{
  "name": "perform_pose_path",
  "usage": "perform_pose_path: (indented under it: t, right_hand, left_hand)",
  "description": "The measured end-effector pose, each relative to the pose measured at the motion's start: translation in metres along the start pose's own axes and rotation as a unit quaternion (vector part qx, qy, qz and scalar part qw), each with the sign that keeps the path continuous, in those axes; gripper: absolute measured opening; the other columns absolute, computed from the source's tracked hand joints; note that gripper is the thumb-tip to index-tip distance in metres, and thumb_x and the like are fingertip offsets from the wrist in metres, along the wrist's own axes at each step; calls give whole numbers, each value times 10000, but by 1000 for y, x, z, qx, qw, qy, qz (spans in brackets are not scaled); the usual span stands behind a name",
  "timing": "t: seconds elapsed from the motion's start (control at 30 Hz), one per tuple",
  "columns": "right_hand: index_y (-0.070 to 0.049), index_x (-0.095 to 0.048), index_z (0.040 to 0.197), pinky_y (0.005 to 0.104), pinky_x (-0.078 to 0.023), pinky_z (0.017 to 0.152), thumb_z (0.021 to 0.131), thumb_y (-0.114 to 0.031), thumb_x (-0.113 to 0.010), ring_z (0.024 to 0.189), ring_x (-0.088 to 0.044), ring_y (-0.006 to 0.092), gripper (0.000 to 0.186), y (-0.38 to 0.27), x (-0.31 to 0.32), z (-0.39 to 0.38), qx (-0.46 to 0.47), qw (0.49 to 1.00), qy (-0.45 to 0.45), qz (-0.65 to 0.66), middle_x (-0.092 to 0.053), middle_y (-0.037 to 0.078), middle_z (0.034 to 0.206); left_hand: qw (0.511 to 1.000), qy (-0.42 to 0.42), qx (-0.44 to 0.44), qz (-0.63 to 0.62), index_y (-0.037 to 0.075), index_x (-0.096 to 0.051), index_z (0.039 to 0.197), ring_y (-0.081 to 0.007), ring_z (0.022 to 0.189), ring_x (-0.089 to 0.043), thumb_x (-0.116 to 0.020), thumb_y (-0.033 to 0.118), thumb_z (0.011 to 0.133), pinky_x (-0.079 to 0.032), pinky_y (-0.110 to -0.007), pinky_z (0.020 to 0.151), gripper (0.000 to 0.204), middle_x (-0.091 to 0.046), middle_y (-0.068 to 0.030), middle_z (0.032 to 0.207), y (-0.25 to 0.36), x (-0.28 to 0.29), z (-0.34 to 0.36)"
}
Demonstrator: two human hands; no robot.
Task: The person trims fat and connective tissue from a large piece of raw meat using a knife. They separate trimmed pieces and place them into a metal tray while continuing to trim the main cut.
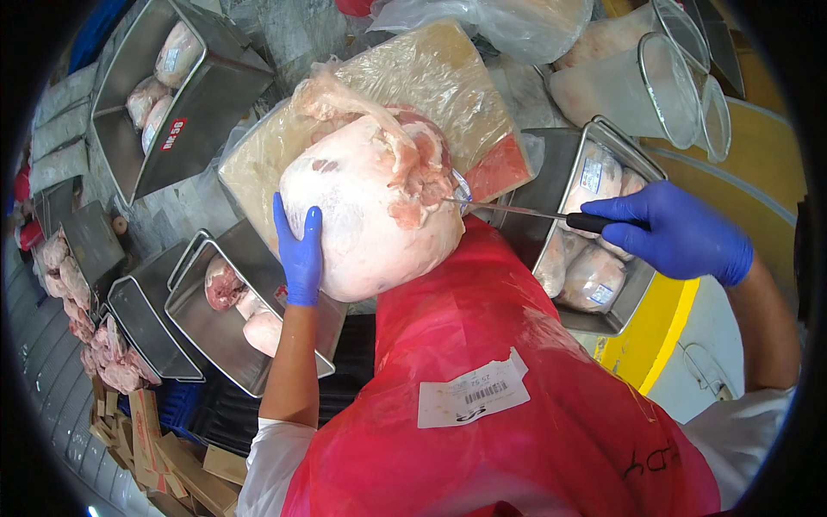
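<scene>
A large, pale, fat-covered cut of meat (366, 215), with reddish flesh and a ragged strip on top, lies on a plastic-wrapped block (431, 77). My left hand (300, 257), in a blue glove, rests against its left side with fingers spread. My right hand (680, 228), also gloved in blue, is closed around the black handle of a thin-bladed knife (543, 212). The blade points left, and its tip meets the meat's right side beside a small label (463, 189). Whether the tip is inside the flesh, I cannot tell.
Metal bins with wrapped meat stand at right (616, 323), upper left (129, 185) and lower left (194, 336). Clear cylindrical sleeves with metal rims (616, 90) lie at upper right. More meat pieces (116, 358) and flat cardboard (194, 470) are at far left.
</scene>
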State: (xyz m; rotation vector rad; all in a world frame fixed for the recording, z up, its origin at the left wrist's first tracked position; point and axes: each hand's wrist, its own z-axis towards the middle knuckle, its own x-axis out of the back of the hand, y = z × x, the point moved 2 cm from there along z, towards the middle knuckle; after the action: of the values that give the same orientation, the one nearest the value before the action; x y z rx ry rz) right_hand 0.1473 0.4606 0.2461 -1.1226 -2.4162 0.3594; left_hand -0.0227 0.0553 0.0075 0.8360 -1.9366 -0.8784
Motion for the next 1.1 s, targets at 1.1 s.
perform_pose_path:
  t: [1.1]
  right_hand:
    - [-197,-611,1446,455,-484,488,979,-312,-705,549,-601,313,490,71,-289,76,85,885,457,15,-572,104,712]
  left_hand:
    - [917,-10,-240,318,-53,-428,1524,-400,1424,-466,-823,371,894,-364,-487,1187,856,-461,-307,1532,46,36,39]
